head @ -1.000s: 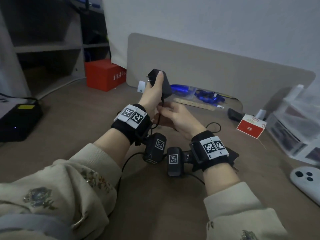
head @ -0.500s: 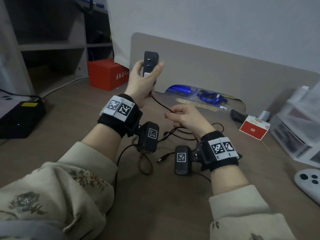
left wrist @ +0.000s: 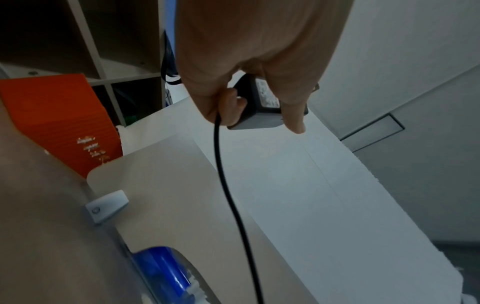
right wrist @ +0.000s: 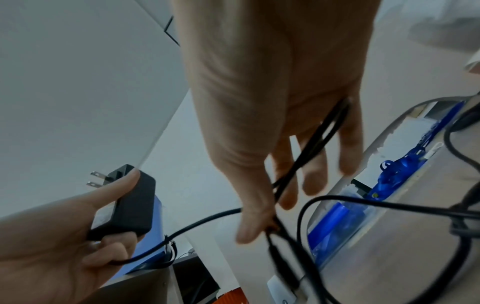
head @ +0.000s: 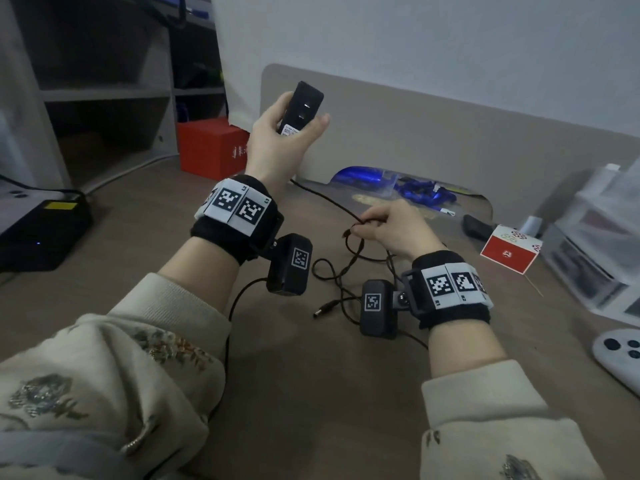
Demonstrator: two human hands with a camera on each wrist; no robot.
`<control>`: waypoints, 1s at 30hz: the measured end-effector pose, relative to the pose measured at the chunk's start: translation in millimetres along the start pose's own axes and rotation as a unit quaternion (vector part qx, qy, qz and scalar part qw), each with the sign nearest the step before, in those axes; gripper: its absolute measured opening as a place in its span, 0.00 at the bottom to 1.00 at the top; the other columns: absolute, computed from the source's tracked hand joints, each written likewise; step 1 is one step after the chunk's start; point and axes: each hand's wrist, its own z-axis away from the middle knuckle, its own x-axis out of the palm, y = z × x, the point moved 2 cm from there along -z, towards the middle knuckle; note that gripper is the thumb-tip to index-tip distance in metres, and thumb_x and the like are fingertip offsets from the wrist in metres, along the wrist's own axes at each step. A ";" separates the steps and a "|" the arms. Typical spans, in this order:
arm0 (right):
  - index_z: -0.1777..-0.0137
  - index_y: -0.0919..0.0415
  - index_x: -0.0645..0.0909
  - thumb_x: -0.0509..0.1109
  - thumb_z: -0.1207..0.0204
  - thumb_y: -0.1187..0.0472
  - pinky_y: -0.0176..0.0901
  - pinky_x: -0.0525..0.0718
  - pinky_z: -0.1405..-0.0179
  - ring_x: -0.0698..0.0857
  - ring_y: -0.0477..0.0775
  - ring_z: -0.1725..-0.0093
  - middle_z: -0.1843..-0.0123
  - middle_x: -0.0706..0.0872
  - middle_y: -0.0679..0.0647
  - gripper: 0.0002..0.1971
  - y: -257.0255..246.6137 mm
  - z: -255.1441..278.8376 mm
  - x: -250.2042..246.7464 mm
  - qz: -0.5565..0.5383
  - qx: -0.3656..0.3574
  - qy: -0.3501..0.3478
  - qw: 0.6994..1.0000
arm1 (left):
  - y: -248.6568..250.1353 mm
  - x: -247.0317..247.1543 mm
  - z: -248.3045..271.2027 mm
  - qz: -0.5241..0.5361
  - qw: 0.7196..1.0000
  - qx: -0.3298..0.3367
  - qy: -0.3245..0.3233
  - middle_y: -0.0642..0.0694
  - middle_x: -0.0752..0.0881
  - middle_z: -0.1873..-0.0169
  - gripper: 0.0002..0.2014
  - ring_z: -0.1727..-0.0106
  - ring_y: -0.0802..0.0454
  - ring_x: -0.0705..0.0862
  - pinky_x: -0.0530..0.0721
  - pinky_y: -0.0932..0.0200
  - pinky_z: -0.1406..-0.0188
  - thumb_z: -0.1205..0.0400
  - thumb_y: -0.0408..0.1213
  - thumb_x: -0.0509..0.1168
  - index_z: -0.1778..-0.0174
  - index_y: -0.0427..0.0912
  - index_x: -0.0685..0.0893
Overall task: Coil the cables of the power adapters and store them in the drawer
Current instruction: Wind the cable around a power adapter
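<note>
A: Position of the black rectangular plastic power adapter (head: 300, 109)?

B: Raised above the brown desk (head: 138, 220), upright, two metal prongs at its top end in the right wrist view. The left hand (head: 280, 140) holds it; the grip is closed round the body, thumb on one side, fingers on the other.

A: Its thin black cable (head: 325, 199)?

B: It leaves the adapter's lower end, runs down and across to the right hand (head: 391, 230). That grip pinches a bundle of cable strands between thumb and fingers. The remainder lies in loose loops on the desk below both wrists, with the barrel plug (head: 323, 311) resting on the desk near the right wrist camera.

A: Surroundings?

B: A red rectangular box (head: 207, 150) stands at the desk's rear left. Blue plastic items (head: 367, 176) lie behind the beige rounded partition panel (head: 450, 133). A small red-and-white carton (head: 509, 252) sits to the right, beside clear plastic drawers (head: 599, 244). A white game controller (head: 620, 351) lies at the right edge.
</note>
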 end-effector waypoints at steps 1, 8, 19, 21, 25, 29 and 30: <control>0.48 0.53 0.90 0.76 0.24 0.54 0.43 0.79 0.42 0.84 0.47 0.47 0.54 0.89 0.46 0.08 0.0 1.6 -1.6 -0.034 -0.008 0.007 0.999 | -1.2 -1.9 -0.8 -0.012 1.000 0.011 0.003 0.61 0.81 0.65 0.09 0.61 0.64 0.80 0.79 0.65 0.53 0.22 0.47 0.73 0.52 0.48 0.83; 0.63 0.55 0.85 0.65 0.16 0.56 0.41 0.72 0.53 0.81 0.52 0.53 0.59 0.87 0.54 0.14 14.8 -0.9 -15.5 -0.104 0.041 0.177 0.978 | -19.6 -18.5 -10.3 -0.010 0.999 -0.015 0.043 0.57 0.84 0.60 0.17 0.56 0.59 0.82 0.82 0.58 0.47 0.26 0.51 0.74 0.46 0.47 0.86; 0.55 0.61 0.78 0.55 0.11 0.60 0.46 0.86 0.52 0.89 0.42 0.69 0.63 0.87 0.53 0.14 11.8 -11.2 -9.9 -0.388 0.046 0.226 0.892 | -29.6 -13.6 -6.4 -0.108 0.993 -0.038 0.028 0.56 0.87 0.61 0.15 0.49 0.49 0.84 0.84 0.50 0.46 0.30 0.54 0.72 0.49 0.55 0.86; 0.56 0.61 0.77 0.55 0.11 0.60 0.45 0.86 0.59 0.82 0.42 0.76 0.69 0.81 0.51 0.14 5.9 -9.6 -10.5 -0.451 0.045 0.206 0.868 | -31.4 -9.4 -3.0 -0.126 0.991 -0.053 0.009 0.53 0.89 0.58 0.17 0.42 0.43 0.84 0.85 0.43 0.41 0.34 0.57 0.72 0.50 0.60 0.85; 0.60 0.60 0.79 0.61 0.13 0.59 0.35 0.73 0.76 0.65 0.42 0.81 0.74 0.69 0.49 0.14 3.1 -5.5 -13.6 -0.477 0.059 0.174 0.860 | -31.9 0.5 1.7 -0.113 0.990 -0.071 -0.039 0.55 0.86 0.61 0.16 0.53 0.54 0.85 0.84 0.53 0.47 0.27 0.48 0.75 0.46 0.49 0.88; 0.58 0.60 0.84 0.65 0.15 0.58 0.33 0.62 0.82 0.64 0.42 0.77 0.75 0.68 0.46 0.12 2.4 -0.5 -12.2 -0.390 0.068 0.169 0.903 | -27.0 -3.1 2.6 -0.152 0.986 -0.066 -0.024 0.53 0.87 0.60 0.17 0.43 0.43 0.83 0.86 0.47 0.43 0.33 0.57 0.72 0.49 0.60 0.86; 0.58 0.60 0.85 0.65 0.16 0.58 0.32 0.63 0.82 0.65 0.43 0.76 0.74 0.69 0.46 0.12 2.3 0.4 -12.7 -0.378 0.072 0.176 0.906 | -25.7 -5.3 2.9 -0.161 0.985 -0.064 -0.016 0.52 0.87 0.58 0.18 0.41 0.41 0.83 0.86 0.44 0.42 0.35 0.59 0.71 0.49 0.63 0.85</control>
